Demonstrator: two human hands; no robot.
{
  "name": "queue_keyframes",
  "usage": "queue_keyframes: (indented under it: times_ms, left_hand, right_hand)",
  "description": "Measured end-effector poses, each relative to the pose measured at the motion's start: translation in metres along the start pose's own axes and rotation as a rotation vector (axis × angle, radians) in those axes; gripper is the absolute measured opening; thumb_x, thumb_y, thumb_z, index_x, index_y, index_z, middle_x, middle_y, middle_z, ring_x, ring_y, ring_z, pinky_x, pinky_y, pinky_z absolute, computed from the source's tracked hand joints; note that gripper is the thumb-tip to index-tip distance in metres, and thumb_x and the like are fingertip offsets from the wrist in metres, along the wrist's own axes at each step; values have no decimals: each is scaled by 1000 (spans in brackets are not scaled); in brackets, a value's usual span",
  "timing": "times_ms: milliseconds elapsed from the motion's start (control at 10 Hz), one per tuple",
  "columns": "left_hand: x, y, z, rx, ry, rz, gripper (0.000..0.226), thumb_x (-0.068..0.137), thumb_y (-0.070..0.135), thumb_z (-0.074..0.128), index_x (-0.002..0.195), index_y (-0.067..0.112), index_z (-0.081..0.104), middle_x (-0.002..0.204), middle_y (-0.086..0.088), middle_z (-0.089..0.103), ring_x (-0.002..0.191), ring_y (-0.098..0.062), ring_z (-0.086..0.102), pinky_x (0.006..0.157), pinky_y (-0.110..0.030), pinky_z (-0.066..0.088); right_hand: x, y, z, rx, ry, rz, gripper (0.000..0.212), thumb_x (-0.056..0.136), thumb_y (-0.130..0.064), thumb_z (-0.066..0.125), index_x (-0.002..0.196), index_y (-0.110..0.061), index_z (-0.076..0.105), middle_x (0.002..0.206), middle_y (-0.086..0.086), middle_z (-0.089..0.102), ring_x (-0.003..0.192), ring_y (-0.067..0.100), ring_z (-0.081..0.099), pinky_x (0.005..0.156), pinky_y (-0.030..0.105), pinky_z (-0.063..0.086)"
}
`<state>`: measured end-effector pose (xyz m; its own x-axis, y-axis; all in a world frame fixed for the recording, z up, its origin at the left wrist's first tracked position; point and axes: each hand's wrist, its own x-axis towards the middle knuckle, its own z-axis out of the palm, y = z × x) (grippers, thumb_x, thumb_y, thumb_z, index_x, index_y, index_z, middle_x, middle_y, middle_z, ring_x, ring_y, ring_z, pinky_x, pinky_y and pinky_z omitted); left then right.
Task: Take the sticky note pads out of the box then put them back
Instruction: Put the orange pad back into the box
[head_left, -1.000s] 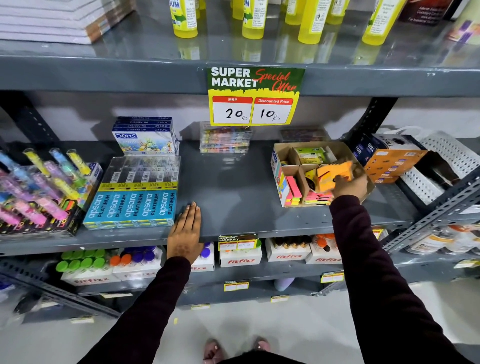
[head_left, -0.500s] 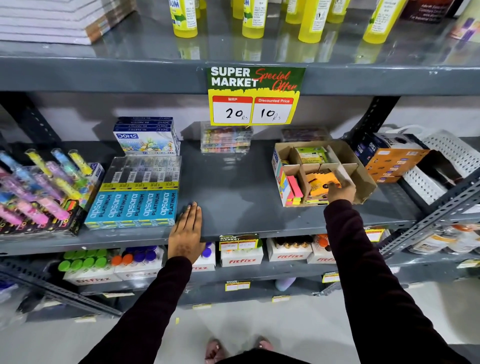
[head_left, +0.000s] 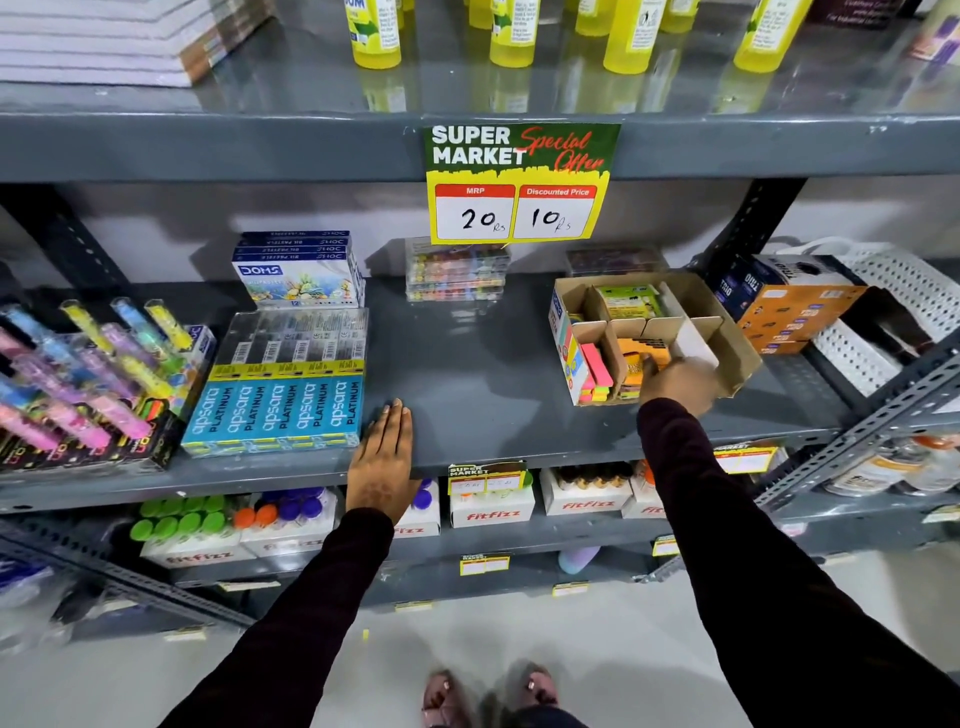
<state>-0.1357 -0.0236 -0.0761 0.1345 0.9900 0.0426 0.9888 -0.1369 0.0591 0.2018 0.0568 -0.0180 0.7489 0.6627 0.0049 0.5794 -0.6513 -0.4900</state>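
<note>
Standing before a grey metal shelf (head_left: 467, 364). Left hand (head_left: 383, 462) laid flat on the shelf's front edge, fingers (head_left: 390, 423) straight, spread wide, gripping nothing; just to the left of those fingers, a row of blue Apsara Platinum packs (head_left: 280, 410). Right hand (head_left: 678, 384) blurred at the front of the cardboard box (head_left: 727, 332), fingers reaching into its middle front compartment against the orange sticky note pads (head_left: 641, 358); whether closed on a pad or merely touching, cannot tell. Just left of those fingers, in the neighbouring compartment, pink and yellow-green sticky note pads (head_left: 595, 371) standing on edge. Beyond the fingers, in a rear compartment, a green pack (head_left: 628, 301). Further right of the box, an orange carton (head_left: 784, 312). Above, on the upper shelf's edge, a price card (head_left: 519, 182) reading 20 and 10.
</note>
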Motion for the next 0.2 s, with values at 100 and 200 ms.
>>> queue_keyframes:
  times_ms: [100,200]
  left_hand:
    - [-8,2,-9,47,-105,10,92,83,26,63,147,-1,3,158,-20,3,145,-31,3,118,-39,8]
    - [-4,15,-30,60,-120,32,93,84,26,62,148,2,-1,159,-16,-2,146,-27,-3,119,-37,8]
  right_hand:
    - [-2,-3,-12,42,-21,37,55,95,-43,51,127,1,56,142,25,44,134,39,39,109,53,37]
    - [-17,-13,-20,-47,57,-86,49,99,-36,44,128,2,53,144,27,38,136,41,32,110,53,32]
